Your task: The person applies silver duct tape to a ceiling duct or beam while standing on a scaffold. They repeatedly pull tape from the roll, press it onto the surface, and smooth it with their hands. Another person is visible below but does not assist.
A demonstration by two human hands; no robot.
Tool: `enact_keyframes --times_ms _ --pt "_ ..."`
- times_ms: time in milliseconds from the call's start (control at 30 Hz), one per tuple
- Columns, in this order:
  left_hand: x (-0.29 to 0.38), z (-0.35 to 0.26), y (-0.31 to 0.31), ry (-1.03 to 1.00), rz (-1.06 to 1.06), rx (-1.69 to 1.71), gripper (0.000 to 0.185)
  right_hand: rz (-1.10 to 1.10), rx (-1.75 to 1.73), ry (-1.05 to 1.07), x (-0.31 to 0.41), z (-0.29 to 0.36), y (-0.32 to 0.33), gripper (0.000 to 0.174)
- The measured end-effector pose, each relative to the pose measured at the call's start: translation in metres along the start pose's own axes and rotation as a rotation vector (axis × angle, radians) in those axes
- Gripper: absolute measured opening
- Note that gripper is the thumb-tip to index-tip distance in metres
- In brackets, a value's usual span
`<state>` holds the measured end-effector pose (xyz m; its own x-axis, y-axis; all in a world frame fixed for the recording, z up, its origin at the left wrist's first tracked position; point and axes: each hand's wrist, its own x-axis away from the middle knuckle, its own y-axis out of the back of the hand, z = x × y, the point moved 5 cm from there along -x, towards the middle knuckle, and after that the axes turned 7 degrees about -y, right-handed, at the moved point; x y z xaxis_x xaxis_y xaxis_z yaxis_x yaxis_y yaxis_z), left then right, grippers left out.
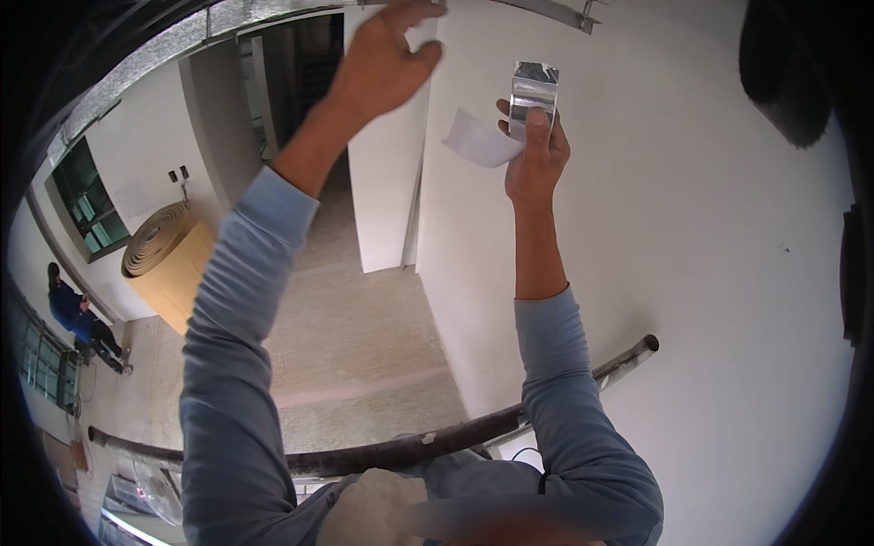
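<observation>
My right hand grips a strip of foil tape, its thumb pressed on the shiny face. A curled piece of white backing paper hangs to the left from under that thumb. Raised at the top of the view, my left hand is empty, with thumb and fingers apart. It is near the lower side of a foil-covered duct, which runs along the upper left; whether the fingers touch anything at the picture's edge I cannot tell.
A dark metal rail crosses in front of my body. To the right rises a white wall. A metal bracket is overhead. Down on the floor, a large roll of sheet material stands at left, and a person is farther off.
</observation>
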<state>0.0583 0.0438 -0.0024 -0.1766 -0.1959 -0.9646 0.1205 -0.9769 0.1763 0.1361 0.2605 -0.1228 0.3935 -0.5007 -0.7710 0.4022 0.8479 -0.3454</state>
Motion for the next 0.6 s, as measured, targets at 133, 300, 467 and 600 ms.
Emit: enact_keyframes --times_ms 133,300,467,600 --pt "0.012 -0.017 -0.034 0.233 0.166 0.552 0.055 0.065 0.042 -0.023 0.000 -0.006 -0.005 0.057" --pt "0.007 -0.025 -0.045 0.187 0.320 0.270 0.052 0.099 -0.006 -0.088 0.001 -0.007 -0.010 0.053" --pt "-0.001 -0.020 -0.049 0.350 0.375 0.289 0.027 0.104 0.084 -0.113 0.002 0.000 -0.007 0.059" --pt "-0.005 -0.014 -0.053 0.373 0.354 0.320 0.022 0.152 0.025 -0.151 -0.002 0.001 -0.004 0.058"
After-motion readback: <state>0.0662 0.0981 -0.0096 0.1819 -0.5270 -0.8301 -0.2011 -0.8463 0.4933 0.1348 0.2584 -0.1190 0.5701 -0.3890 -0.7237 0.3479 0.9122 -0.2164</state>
